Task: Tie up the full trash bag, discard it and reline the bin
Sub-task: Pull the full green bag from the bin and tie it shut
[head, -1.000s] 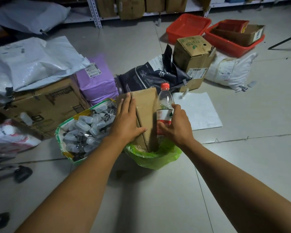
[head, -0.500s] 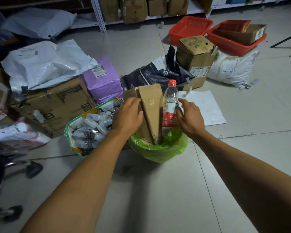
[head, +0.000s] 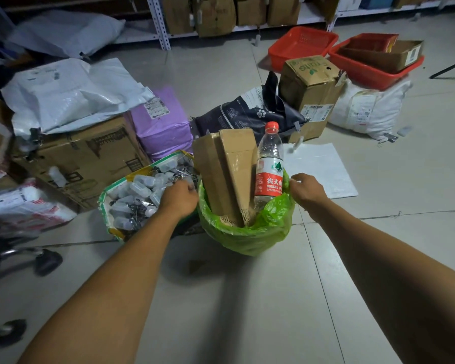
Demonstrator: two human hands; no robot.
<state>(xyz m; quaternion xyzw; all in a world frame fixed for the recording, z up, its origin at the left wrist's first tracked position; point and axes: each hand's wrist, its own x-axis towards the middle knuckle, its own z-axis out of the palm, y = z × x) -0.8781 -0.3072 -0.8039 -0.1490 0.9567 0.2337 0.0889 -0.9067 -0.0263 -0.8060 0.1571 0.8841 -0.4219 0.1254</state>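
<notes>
**Gathering the bag rim**

The green bag point(head: 247, 237) stands on the floor point(head: 247, 298), stuffed with cardboard point(head: 229, 174) and a bottle point(head: 269, 169). The left hand point(head: 179, 199) and right hand point(head: 306, 190) each pinch its rim at opposite sides. Next, I judge, the edges must be drawn together above the tall contents for knotting.

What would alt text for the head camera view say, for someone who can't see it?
Two bare arms reach down to a green trash bag on a tiled floor, the left hand and right hand gripping its rim at opposite sides. Folded cardboard and a red-capped plastic bottle stick up out of it; parcels and boxes lie around.
</notes>
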